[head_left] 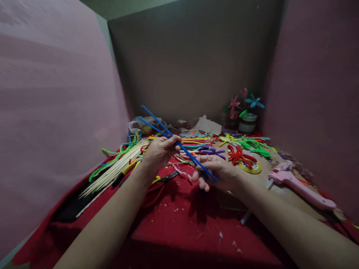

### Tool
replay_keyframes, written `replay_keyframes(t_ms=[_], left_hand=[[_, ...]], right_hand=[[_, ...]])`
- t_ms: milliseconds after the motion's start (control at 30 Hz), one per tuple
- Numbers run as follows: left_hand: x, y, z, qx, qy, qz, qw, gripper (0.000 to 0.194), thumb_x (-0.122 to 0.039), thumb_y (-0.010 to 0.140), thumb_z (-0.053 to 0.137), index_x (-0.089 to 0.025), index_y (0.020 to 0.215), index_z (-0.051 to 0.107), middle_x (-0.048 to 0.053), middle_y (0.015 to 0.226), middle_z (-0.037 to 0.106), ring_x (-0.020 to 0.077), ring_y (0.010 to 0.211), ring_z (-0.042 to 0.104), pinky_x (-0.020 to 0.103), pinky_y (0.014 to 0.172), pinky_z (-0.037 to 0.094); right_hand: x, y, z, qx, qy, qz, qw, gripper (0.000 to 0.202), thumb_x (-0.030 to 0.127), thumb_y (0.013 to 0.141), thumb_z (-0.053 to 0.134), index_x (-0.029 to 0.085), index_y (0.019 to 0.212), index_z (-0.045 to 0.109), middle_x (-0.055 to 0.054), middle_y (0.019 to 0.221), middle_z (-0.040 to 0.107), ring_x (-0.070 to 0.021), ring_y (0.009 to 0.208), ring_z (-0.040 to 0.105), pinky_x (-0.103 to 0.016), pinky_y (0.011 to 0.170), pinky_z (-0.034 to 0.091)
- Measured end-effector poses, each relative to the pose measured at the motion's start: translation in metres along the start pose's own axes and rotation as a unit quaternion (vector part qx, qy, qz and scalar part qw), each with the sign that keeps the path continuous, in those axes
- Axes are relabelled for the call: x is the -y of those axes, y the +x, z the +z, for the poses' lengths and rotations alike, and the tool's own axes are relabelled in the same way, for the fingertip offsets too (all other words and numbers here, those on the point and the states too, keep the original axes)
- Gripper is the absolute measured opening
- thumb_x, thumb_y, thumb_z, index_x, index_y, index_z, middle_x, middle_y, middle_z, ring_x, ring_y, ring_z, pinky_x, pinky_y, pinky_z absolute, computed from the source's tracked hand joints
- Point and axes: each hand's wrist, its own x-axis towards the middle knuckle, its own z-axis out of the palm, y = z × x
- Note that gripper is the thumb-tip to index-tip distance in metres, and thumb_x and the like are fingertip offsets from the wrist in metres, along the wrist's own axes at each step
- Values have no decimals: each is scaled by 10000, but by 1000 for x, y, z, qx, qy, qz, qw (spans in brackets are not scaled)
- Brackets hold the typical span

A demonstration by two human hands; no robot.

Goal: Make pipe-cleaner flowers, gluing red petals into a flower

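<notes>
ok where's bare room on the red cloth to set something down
The red cloth between the left forearm and right forearm is mostly bare, bar scattered scraps. Crowded: pipe cleaners behind, skewers left, pink glue gun right.

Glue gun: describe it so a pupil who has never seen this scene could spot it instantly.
On the red cloth, find the brown board at the right. Beyond the right forearm, a glue gun lies on it, handle toward the right; its smooth pink body sets it apart from the thin, fuzzy stems nearby.

The pipe cleaners [187,151] are blue, the cloth [174,231] red.
</notes>
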Motion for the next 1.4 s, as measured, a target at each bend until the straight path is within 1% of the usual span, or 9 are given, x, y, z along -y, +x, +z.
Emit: replay_keyframes(t_ms=[167,300,433,633,800,933,1167,1300,1400], left_hand=[[-1,1,-12,-20,22,-26,999,158,-210,718,649,-54,739,651,40,543,598,85,449,540,186,431,458],[-5,0,-16,-53,26,-25,998,101,-164,722,631,-64,731,646,14,503,567,72,435,527,168,423,443],[-7,0,-19,-79,44,-15,996,76,-139,706,635,-64,706,643,25,533,589,73,430,531,165,407,430],[-4,0,-24,-77,63,-9,995,117,-171,677,673,-61,699,638,12,481,568,74,428,530,170,431,446],[-2,0,-21,-66,88,5,994,125,-177,655,691,-71,693,636,20,518,595,85,442,550,178,439,457],[-1,0,-20,-75,89,13,993,120,-171,652,694,-72,676,630,13,513,589,82,444,550,174,449,463],[-1,1,-24,-81,34,-17,996,93,-142,712,647,-76,675,593,20,533,584,68,444,544,151,425,457],[-1,0,-22,-72,43,-28,996,104,-147,727,635,-72,683,578,29,530,590,81,449,556,184,465,495],[3,-2,-16,-63,49,-36,996,111,-150,715,644,-69,676,579,31,518,595,87,445,562,193,476,500]], right_hand=[[1,-1,-4,-8,-19,17,1000,166,147,693,537,115,848,488,-91,645,696,-164,449,637,-221,379,501],[3,-4,-1,-25,-25,36,999,178,119,675,511,122,853,499,-81,627,695,-161,446,632,-222,384,501],[3,-5,1,-29,-23,54,998,186,126,685,522,118,870,516,-84,626,693,-161,441,626,-230,388,504],[-1,-3,-1,-16,-15,56,998,169,98,745,508,82,911,537,-95,688,691,-161,501,650,-234,433,519],[-1,-2,0,-27,-14,65,997,131,96,778,501,79,904,534,-107,694,684,-167,517,654,-247,462,523],[-1,-2,1,-47,-20,67,996,125,86,763,525,83,888,533,-100,665,676,-153,485,640,-227,439,510],[-3,-2,-4,-62,-39,46,996,148,79,720,569,83,868,570,-77,619,670,-123,424,599,-191,376,473],[-3,-2,-2,-18,-29,47,998,182,195,773,573,73,907,563,-106,669,683,-163,501,637,-250,446,510],[-3,-3,1,-3,-24,37,999,210,290,804,553,86,850,558,-124,708,690,-183,545,656,-280,480,529]])
